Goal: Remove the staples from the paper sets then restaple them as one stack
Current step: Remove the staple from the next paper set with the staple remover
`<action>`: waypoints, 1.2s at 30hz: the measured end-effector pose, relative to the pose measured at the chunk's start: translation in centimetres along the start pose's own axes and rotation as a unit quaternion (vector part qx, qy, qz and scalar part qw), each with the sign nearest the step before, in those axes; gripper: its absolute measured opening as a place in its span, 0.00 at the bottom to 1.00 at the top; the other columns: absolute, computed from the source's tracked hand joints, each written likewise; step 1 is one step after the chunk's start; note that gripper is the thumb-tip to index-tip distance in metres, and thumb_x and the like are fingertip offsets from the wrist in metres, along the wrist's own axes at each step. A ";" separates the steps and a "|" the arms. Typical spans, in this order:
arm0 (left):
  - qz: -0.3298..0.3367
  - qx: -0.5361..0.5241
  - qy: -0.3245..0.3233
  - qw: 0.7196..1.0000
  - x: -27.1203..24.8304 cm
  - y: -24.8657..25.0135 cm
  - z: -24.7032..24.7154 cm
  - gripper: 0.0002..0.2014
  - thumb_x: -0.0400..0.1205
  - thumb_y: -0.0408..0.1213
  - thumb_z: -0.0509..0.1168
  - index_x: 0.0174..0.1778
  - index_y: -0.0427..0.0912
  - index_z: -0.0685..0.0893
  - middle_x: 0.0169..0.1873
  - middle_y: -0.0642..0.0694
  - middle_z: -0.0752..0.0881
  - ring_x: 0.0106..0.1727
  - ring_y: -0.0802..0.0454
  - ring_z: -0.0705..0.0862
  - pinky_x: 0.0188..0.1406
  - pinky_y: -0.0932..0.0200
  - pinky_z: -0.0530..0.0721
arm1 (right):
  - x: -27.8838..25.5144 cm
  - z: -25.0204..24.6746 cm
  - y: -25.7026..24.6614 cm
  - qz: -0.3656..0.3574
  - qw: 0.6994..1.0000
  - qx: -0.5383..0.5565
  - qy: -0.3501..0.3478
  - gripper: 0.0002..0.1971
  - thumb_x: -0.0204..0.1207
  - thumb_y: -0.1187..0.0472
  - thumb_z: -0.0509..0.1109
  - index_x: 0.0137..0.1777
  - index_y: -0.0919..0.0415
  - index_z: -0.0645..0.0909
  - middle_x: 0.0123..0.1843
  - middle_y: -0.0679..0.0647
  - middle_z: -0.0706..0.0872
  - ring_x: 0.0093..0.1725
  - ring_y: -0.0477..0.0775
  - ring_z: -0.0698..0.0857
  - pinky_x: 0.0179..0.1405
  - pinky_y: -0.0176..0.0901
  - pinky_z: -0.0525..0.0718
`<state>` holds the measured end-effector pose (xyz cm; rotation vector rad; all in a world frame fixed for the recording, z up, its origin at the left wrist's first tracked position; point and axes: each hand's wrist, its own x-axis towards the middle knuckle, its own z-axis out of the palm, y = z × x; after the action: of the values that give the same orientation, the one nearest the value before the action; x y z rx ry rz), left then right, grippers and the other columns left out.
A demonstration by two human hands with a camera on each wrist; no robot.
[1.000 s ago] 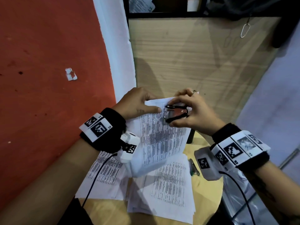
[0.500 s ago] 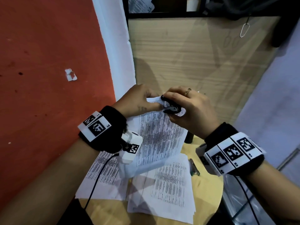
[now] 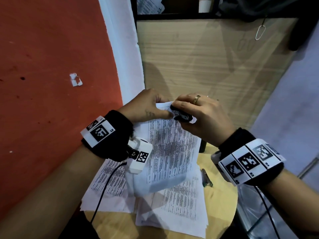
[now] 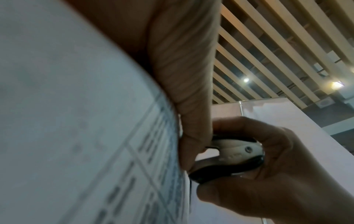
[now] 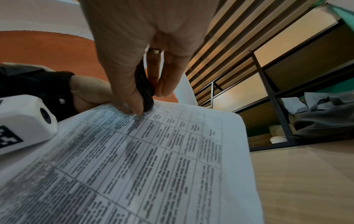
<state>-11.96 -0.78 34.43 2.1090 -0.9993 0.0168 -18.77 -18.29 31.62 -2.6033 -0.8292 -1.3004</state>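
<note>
A printed paper set (image 3: 172, 152) is held up above the table, its top edge pinched by my left hand (image 3: 146, 107). My right hand (image 3: 198, 114) grips a black staple remover (image 3: 182, 115), squeezed at the set's top edge beside my left thumb. In the left wrist view the staple remover (image 4: 229, 156) shows its metal claws closed against the paper (image 4: 95, 151). The right wrist view has the remover (image 5: 144, 89) between my thumb and fingers, tip on the sheet (image 5: 153, 159). The staple itself is hidden.
More printed paper sets (image 3: 172, 207) lie spread on the round wooden table (image 3: 222, 204). A small dark stapler (image 3: 206, 177) rests on the table right of them. A red wall (image 3: 51, 83) stands left, a wooden panel (image 3: 207, 66) behind.
My right hand has rolled over and closed the staple remover at the paper's top edge; a second ago its jaws were wide apart and faced me. My left hand keeps its pinch.
</note>
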 end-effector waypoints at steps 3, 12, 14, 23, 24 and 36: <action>0.006 -0.001 -0.010 1.000 0.1 -0.1 0.0 0.02 0.71 0.32 0.76 0.35 0.38 0.90 0.24 0.55 0.80 0.27 0.64 0.75 0.28 0.66 0.70 | 0.1 0.0 0.0 -0.013 1.000 -0.010 -0.010 0.17 0.60 0.66 0.72 0.52 0.63 0.87 0.50 0.57 0.89 0.44 0.62 0.88 0.31 0.51 0.86; 0.038 0.019 -0.065 0.997 0.4 0.0 -0.3 0.12 0.71 0.27 0.75 0.35 0.51 0.87 0.23 0.62 0.84 0.28 0.73 0.78 0.32 0.72 0.73 | 0.4 -0.1 0.2 -0.052 0.997 -0.023 -0.051 0.17 0.59 0.66 0.72 0.51 0.62 0.87 0.49 0.57 0.89 0.42 0.62 0.87 0.27 0.51 0.85; 0.044 0.022 -0.076 0.996 0.4 0.1 -0.4 0.18 0.71 0.25 0.74 0.34 0.58 0.85 0.24 0.67 0.85 0.30 0.76 0.79 0.34 0.77 0.73 | 0.6 -0.2 0.1 -0.062 0.996 -0.030 -0.058 0.16 0.59 0.65 0.72 0.49 0.62 0.87 0.48 0.57 0.89 0.42 0.61 0.87 0.24 0.50 0.84; 0.051 0.023 -0.106 0.993 0.3 -0.1 -0.6 0.28 0.70 0.23 0.74 0.38 0.69 0.81 0.28 0.76 0.84 0.36 0.82 0.79 0.40 0.82 0.71 | 0.9 -0.1 -0.2 -0.103 0.988 -0.056 -0.103 0.17 0.58 0.65 0.72 0.50 0.63 0.86 0.48 0.59 0.89 0.41 0.63 0.87 0.18 0.44 0.81; 0.050 0.016 -0.111 0.992 0.3 -0.1 -0.7 0.27 0.70 0.22 0.74 0.38 0.68 0.81 0.29 0.75 0.84 0.37 0.82 0.80 0.41 0.82 0.72 | 0.9 -0.1 -0.2 -0.104 0.987 -0.056 -0.104 0.17 0.59 0.65 0.71 0.50 0.63 0.86 0.49 0.59 0.88 0.42 0.63 0.86 0.17 0.45 0.81; 0.015 0.016 -0.037 0.999 0.1 -0.1 -0.4 0.05 0.69 0.30 0.78 0.39 0.37 0.90 0.32 0.37 0.87 0.32 0.62 0.78 0.33 0.65 0.73 | 0.6 -0.1 0.4 -0.056 0.996 0.003 -0.069 0.15 0.66 0.58 0.63 0.45 0.63 0.87 0.42 0.58 0.88 0.37 0.61 0.87 0.24 0.46 0.83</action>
<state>-11.69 -0.52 34.68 2.1362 -1.0804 -0.0309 -18.37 -18.42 32.18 -2.7018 -1.0139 -1.1504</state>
